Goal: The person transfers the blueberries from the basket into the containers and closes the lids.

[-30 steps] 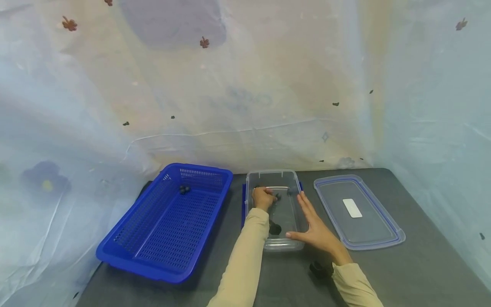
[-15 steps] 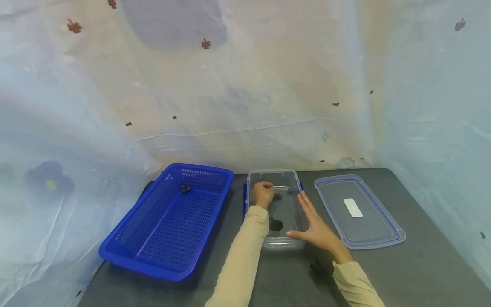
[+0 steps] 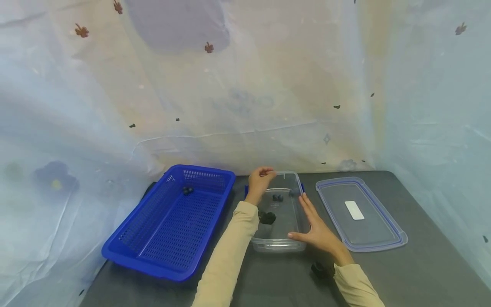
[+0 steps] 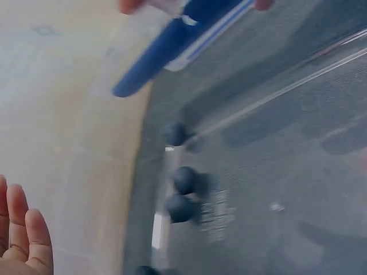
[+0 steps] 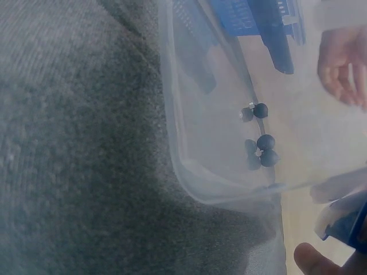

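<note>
In the head view, the clear container point(image 3: 281, 221) sits at lower centre on the grey bench point(image 3: 422, 273), with the blue basket point(image 3: 172, 221) to its left and the clear lid point(image 3: 360, 213) lying flat to its right. The left hand point(image 3: 260, 181) hangs above the container's far left corner with fingers curled inward; whether it pinches anything is too small to tell. The right hand point(image 3: 314, 226) lies flat and relaxed, fingers straight along the container's right wall. Small dark balls point(image 3: 277, 198) lie inside the container, and a dark pair point(image 3: 187, 190) rests at the far end of the basket. The left wrist view alone shows the dark balls point(image 4: 182, 195) close up through the blurred clear floor, a blue strip at the top, and fingertips of the right hand point(image 4: 23, 238) at lower left; the left hand itself is cut off at the top edge. The right wrist view shows the container's rounded corner point(image 5: 195, 172) on the bench from low down, five dark balls point(image 5: 261, 149) clustered inside, the basket point(image 5: 258, 23) at the top, and the left hand point(image 5: 344, 63) blurred at upper right.
</note>
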The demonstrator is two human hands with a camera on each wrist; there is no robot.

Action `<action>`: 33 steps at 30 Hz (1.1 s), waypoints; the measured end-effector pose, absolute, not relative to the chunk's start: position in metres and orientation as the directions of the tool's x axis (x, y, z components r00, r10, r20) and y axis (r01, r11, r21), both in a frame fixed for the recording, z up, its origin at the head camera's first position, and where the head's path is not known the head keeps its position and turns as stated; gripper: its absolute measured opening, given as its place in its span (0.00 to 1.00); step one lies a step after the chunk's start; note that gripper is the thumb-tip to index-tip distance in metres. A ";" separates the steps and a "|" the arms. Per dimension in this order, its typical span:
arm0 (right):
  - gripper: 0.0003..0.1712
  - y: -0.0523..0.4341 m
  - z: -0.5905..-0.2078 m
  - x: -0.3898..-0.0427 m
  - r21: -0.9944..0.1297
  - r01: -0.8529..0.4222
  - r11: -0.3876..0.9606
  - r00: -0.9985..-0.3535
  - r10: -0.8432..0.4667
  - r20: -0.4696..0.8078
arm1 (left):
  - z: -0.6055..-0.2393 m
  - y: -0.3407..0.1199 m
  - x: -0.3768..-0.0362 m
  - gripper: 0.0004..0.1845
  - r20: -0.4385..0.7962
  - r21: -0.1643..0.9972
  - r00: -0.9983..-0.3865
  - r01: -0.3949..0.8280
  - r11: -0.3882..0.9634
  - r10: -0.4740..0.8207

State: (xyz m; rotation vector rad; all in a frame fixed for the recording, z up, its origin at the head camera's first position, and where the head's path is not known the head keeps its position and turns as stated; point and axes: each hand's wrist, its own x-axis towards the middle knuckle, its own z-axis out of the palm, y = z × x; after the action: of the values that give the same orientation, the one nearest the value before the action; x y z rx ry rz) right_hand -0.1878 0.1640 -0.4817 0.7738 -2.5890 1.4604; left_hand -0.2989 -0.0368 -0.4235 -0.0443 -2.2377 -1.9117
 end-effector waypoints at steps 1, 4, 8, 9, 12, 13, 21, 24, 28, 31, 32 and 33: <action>0.66 0.164 -0.482 -0.188 -0.781 -0.460 0.422 -0.870 -0.392 0.301 | -0.420 -0.039 -0.298 0.12 0.176 0.974 -0.979 0.159 0.165 -0.099; 0.66 0.164 -0.482 -0.188 -0.776 -0.466 0.424 -0.868 -0.389 0.309 | -0.408 -0.046 -0.297 0.12 0.206 0.969 -0.975 0.191 0.155 -0.085; 0.67 0.164 -0.482 -0.189 -0.772 -0.468 0.431 -0.868 -0.387 0.310 | -0.394 -0.056 -0.294 0.13 0.247 0.959 -0.967 0.234 0.160 -0.066; 0.66 0.164 -0.482 -0.188 -0.773 -0.466 0.431 -0.869 -0.387 0.309 | -0.391 -0.059 -0.293 0.13 0.257 0.956 -0.965 0.245 0.164 -0.058; 0.66 0.164 -0.482 -0.188 -0.772 -0.467 0.431 -0.868 -0.388 0.309 | -0.383 -0.069 -0.291 0.13 0.288 0.944 -0.957 0.276 0.181 -0.040; 0.66 0.164 -0.482 -0.188 -0.771 -0.468 0.432 -0.868 -0.389 0.309 | -0.380 -0.072 -0.290 0.13 0.296 0.940 -0.954 0.285 0.189 -0.035; 0.66 0.163 -0.481 -0.187 -0.776 -0.466 0.425 -0.867 -0.392 0.307 | -0.363 -0.112 -0.281 0.15 0.353 0.919 -0.935 0.341 0.198 -0.029; 0.66 0.163 -0.481 -0.186 -0.776 -0.470 0.421 -0.866 -0.393 0.311 | -0.357 -0.134 -0.279 0.16 0.350 0.912 -0.937 0.336 0.236 -0.020; 0.67 0.163 -0.481 -0.186 -0.774 -0.477 0.417 -0.862 -0.395 0.318 | -0.352 -0.167 -0.277 0.20 0.340 0.896 -0.940 0.319 0.308 -0.014; 0.66 0.163 -0.482 -0.187 -0.772 -0.477 0.420 -0.862 -0.396 0.317 | -0.352 -0.190 -0.277 0.19 0.345 0.883 -0.938 0.309 0.355 -0.042; 0.66 0.163 -0.482 -0.188 -0.771 -0.476 0.423 -0.862 -0.396 0.316 | -0.352 -0.196 -0.277 0.18 0.343 0.881 -0.938 0.300 0.366 -0.056; 0.66 0.164 -0.483 -0.188 -0.771 -0.475 0.424 -0.863 -0.395 0.314 | -0.353 -0.202 -0.278 0.17 0.341 0.877 -0.937 0.290 0.383 -0.071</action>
State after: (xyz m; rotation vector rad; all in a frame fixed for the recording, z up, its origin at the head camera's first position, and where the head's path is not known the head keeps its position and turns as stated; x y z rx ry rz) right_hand -0.1880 0.1638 -0.4827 0.7895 -2.5786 1.4392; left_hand -0.2778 -0.2020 -0.3533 -0.1912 -2.3241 -1.5719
